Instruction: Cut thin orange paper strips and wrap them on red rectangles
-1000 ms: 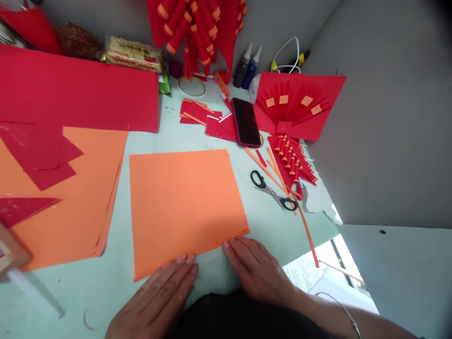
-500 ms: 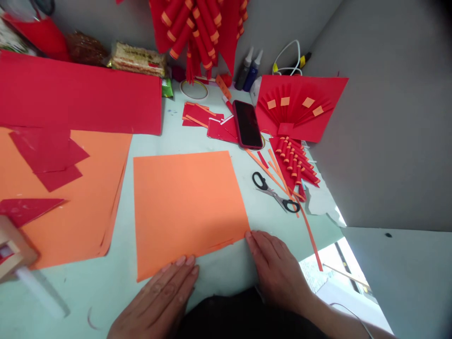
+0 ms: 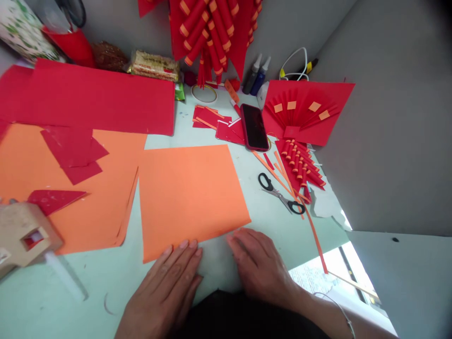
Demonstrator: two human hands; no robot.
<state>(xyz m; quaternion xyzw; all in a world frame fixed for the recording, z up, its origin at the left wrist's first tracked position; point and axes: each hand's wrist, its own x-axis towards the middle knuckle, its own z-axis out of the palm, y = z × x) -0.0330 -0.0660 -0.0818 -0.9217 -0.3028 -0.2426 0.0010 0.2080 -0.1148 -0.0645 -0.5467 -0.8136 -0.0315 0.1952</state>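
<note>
An orange sheet of paper [image 3: 192, 195] lies on the table in front of me, its near edge looking folded or curled. My left hand [image 3: 165, 282] rests flat at that edge, fingers together and stretched out, the fingertips on the paper near its left half. Close to the sheet's near right part is my right hand [image 3: 263, 266], palm down with loosely bent fingers. Its fingertips are at or just short of the edge; I cannot tell whether they touch. Neither hand grips anything.
Scissors [image 3: 280, 194] lie right of the sheet among orange strips, below a phone [image 3: 254, 127]. Larger orange sheets [image 3: 95, 221], red scraps [image 3: 74, 150] and a glue gun [image 3: 24, 235] are left. Red paper firecrackers [image 3: 208, 37] hang behind. A red paper fan panel [image 3: 307, 110] leans at right.
My right hand has moved left along the near edge, away from the sheet's corner. My left hand stays at the edge. The whole view has shifted slightly.
</note>
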